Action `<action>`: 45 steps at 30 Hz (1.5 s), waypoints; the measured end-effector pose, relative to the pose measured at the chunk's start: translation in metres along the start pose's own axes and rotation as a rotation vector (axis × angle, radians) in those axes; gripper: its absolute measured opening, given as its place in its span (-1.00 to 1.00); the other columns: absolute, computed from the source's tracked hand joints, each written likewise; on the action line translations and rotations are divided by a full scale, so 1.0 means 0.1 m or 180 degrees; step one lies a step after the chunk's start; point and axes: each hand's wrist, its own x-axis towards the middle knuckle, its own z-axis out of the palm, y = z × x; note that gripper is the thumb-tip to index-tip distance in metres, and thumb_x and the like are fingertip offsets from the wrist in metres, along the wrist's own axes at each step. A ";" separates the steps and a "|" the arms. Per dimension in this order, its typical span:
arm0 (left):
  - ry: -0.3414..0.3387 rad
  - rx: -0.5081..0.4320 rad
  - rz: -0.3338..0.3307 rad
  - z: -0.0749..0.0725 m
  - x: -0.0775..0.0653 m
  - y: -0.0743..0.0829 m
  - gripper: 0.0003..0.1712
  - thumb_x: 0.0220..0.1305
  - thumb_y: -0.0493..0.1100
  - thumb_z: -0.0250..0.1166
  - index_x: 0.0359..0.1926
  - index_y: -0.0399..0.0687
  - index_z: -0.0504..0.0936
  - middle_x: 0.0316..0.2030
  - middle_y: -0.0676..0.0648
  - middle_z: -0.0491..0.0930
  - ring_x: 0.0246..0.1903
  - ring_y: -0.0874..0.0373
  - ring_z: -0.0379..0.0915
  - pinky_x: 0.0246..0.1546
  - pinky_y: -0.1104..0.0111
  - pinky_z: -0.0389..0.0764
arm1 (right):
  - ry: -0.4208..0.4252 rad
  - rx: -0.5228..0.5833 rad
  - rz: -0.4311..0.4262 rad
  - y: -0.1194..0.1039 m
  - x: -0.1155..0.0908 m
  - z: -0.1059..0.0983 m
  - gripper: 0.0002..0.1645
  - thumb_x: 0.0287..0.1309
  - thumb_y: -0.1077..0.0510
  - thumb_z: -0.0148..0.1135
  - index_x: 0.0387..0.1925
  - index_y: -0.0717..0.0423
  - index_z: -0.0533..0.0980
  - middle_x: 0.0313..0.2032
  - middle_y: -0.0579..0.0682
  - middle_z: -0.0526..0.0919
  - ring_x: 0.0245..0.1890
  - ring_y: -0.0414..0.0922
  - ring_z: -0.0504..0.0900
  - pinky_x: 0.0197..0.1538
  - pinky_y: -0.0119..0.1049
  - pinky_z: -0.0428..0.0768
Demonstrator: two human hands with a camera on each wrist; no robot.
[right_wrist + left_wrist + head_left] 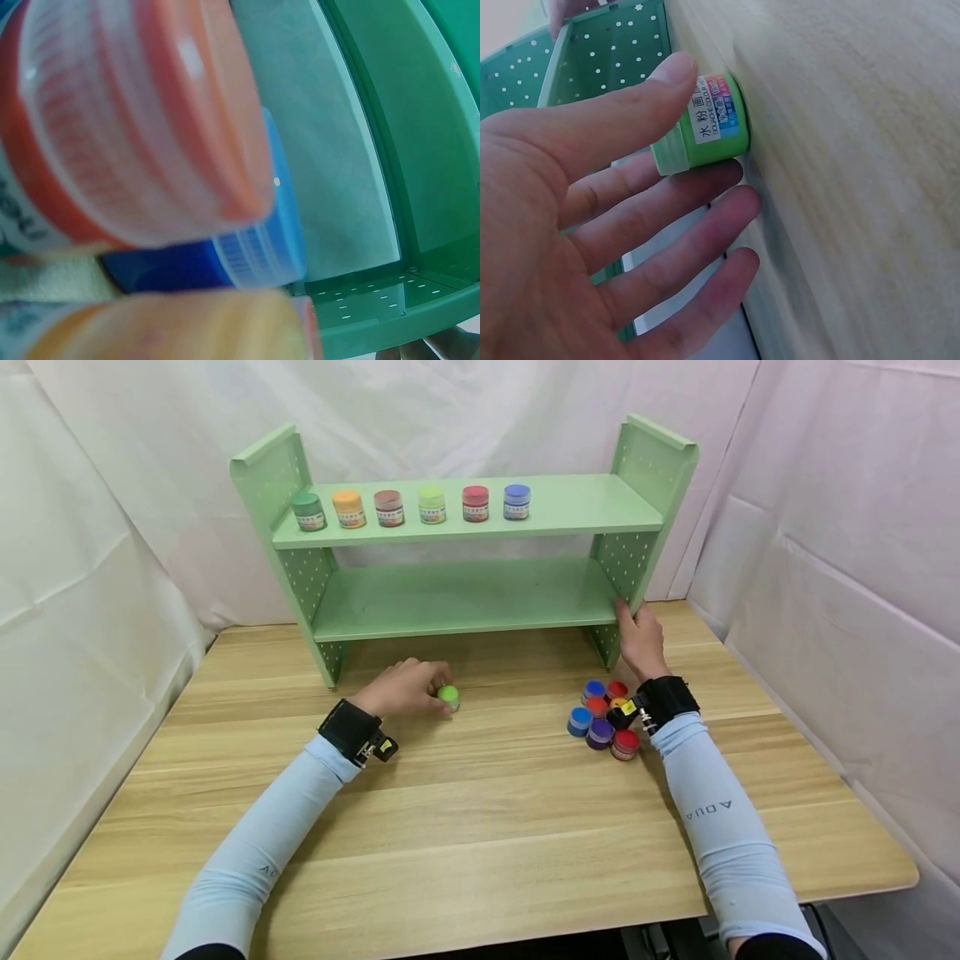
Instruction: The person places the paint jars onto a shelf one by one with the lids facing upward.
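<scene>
My left hand [405, 687] holds a light green paint jar [448, 697] between thumb and index finger, low at the tabletop in front of the shelf. In the left wrist view the jar [709, 124] shows a white label printed with "gouache colour", and the other fingers are spread beside it. The green two-tier shelf [465, 597] stands at the back of the table. My right hand [642, 642] grips the lower part of its right side panel; some of those fingers are hidden behind the panel.
Several paint jars with coloured lids line the upper tier, from a dark green jar [309, 512] to a blue jar [517, 502]. Below my right wrist clusters a group of jars, including a purple jar [599, 733] and a red jar [625, 744]. White cloth [847, 568] surrounds the table.
</scene>
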 end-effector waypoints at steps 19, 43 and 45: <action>-0.0009 -0.0139 0.0144 0.00 0.01 0.01 -0.59 0.27 -0.05 0.49 0.07 -0.08 0.62 -0.09 -0.08 0.78 -0.09 0.07 0.76 -0.05 0.18 0.73 | 0.0025 -0.0031 0.0010 -0.01 0.01 0.01 -0.12 0.50 -0.39 -0.28 0.57 0.07 0.20 0.43 0.28 0.43 0.41 0.27 0.43 0.39 0.27 0.42; 0.0886 -0.0281 0.0666 0.00 0.09 0.34 -0.61 0.31 -0.03 0.45 0.09 -0.03 0.65 -0.26 0.02 0.78 -0.34 0.23 0.69 -0.31 0.33 0.66 | -0.0048 0.0026 -0.0001 0.00 -0.02 -0.02 -0.12 0.51 -0.39 -0.28 0.56 0.07 0.19 0.41 0.32 0.45 0.40 0.29 0.45 0.37 0.30 0.43; 0.0928 -0.0319 0.0672 -0.02 0.12 0.39 -0.60 0.32 -0.01 0.44 0.10 -0.02 0.64 -0.27 0.02 0.78 -0.37 0.24 0.68 -0.34 0.34 0.64 | -0.0036 0.0022 -0.0006 0.00 -0.02 -0.01 -0.12 0.51 -0.40 -0.27 0.56 0.07 0.20 0.41 0.32 0.45 0.40 0.29 0.45 0.37 0.30 0.44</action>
